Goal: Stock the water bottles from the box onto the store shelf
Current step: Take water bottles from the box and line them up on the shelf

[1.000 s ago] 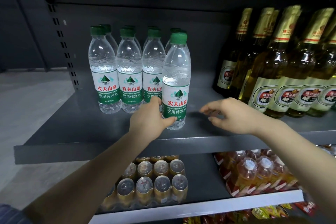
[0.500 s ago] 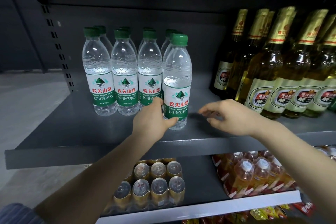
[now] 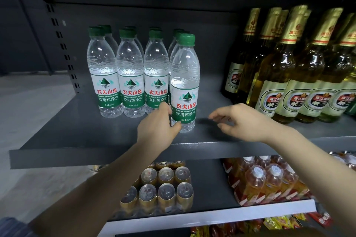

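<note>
Left hand [image 3: 157, 130] fingers pinching base of clear green-capped water bottle [image 3: 184, 84], probably touching; nudge level with row [image 3: 125, 75]; right hand [image 3: 240, 121] spread, empty beside it

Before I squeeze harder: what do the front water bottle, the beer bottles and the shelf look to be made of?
Water bottle: thin clear plastic, ribbed, glossy film label. Beer bottles: likely glass, sharp highlights, foil necks. Shelf: matte grey, probably painted metal. Left hand grips the bottle's base; right hand is open.
</note>
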`<state>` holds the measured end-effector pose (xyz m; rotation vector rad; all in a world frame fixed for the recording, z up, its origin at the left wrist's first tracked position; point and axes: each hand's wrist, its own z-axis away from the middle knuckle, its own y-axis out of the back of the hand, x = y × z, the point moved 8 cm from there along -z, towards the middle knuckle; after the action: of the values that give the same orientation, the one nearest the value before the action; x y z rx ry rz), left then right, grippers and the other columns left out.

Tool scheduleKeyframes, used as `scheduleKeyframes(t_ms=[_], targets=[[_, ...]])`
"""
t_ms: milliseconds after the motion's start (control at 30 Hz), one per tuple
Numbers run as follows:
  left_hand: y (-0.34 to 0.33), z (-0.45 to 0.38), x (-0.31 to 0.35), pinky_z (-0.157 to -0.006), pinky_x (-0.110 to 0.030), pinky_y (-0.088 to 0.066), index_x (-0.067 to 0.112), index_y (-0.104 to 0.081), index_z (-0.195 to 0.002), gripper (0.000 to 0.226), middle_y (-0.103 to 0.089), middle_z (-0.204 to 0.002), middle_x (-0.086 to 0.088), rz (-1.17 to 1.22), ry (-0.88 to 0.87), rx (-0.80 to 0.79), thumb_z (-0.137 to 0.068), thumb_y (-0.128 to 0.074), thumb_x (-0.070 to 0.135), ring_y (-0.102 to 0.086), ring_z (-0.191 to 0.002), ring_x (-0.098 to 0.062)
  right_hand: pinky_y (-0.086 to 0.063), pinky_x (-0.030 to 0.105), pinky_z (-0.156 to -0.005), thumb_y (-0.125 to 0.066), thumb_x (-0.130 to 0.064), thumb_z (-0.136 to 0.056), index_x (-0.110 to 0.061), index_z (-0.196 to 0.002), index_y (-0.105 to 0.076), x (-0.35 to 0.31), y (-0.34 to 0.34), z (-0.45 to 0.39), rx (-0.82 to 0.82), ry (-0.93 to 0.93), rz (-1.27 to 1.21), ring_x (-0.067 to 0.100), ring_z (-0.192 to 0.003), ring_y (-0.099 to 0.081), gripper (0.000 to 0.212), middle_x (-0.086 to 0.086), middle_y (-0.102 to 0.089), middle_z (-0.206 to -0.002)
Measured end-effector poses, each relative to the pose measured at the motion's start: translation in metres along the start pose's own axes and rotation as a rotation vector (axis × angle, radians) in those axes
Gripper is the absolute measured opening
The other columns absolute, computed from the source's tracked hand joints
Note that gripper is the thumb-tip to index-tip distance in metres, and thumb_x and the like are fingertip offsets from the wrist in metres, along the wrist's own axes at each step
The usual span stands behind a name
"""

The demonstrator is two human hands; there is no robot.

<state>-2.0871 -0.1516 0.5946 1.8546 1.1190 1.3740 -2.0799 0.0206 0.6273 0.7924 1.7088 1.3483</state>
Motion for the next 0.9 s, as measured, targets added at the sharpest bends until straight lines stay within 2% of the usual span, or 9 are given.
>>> scheduleKeyframes(t_ms=[167, 267, 467, 633, 900], targets=[[0.005, 0.012, 0.009, -0.076, -0.034, -0.047, 0.017, -0.048, -0.111, 0.023, -0.061, -0.100, 0.000, -0.056, -0.052, -0.031, -0.088, -0.052, 0.021, -0.057, -0.092, -0.021, -0.048, 0.026, -0.090, -0.056, -0.013, -0.085, -0.019, -0.120, -0.059, -0.004, 0.000, 0.009, -0.015, 0.021, -0.009, 0.012, -0.099, -0.063, 0.035, -0.001, -0.067, -0.112], [0.009, 0.024, 0.014, -0.079, -0.036, -0.048, 0.018, -0.050, -0.110, 0.022, -0.059, -0.100, 0.000, -0.059, -0.043, -0.068, -0.088, -0.052, 0.021, -0.056, -0.095, -0.021, -0.048, 0.029, -0.091, -0.056, -0.013, -0.085, -0.020, -0.120, -0.058, -0.008, 0.002, 0.017, -0.019, 0.047, -0.005, 0.012, -0.100, -0.063, 0.036, -0.002, -0.066, -0.113], [0.015, 0.051, 0.022, -0.076, -0.033, -0.045, 0.019, -0.048, -0.111, 0.024, -0.060, -0.100, 0.002, -0.071, -0.001, -0.107, -0.088, -0.052, 0.022, -0.056, -0.094, -0.020, -0.049, 0.030, -0.090, -0.056, -0.014, -0.085, -0.021, -0.122, -0.057, -0.013, 0.000, 0.034, -0.015, 0.082, -0.014, 0.012, -0.098, -0.063, 0.038, -0.005, -0.065, -0.111], [0.017, 0.074, 0.027, -0.077, -0.035, -0.046, 0.020, -0.046, -0.109, 0.023, -0.061, -0.100, 0.003, -0.120, 0.011, -0.120, -0.088, -0.052, 0.025, -0.056, -0.093, -0.019, -0.049, 0.034, -0.089, -0.056, -0.011, -0.083, -0.018, -0.118, -0.059, -0.019, -0.001, 0.050, 0.016, 0.112, -0.025, 0.016, -0.093, -0.064, 0.036, 0.000, -0.068, -0.106], [0.022, 0.114, 0.033, -0.074, -0.034, -0.046, 0.019, -0.048, -0.109, 0.023, -0.061, -0.102, 0.003, -0.166, 0.017, -0.132, -0.086, -0.050, 0.023, -0.056, -0.095, -0.020, -0.048, 0.031, -0.087, -0.055, -0.011, -0.083, -0.018, -0.119, -0.059, -0.040, -0.004, 0.080, 0.012, 0.135, -0.009, 0.019, -0.095, -0.063, 0.036, -0.001, -0.068, -0.106]])
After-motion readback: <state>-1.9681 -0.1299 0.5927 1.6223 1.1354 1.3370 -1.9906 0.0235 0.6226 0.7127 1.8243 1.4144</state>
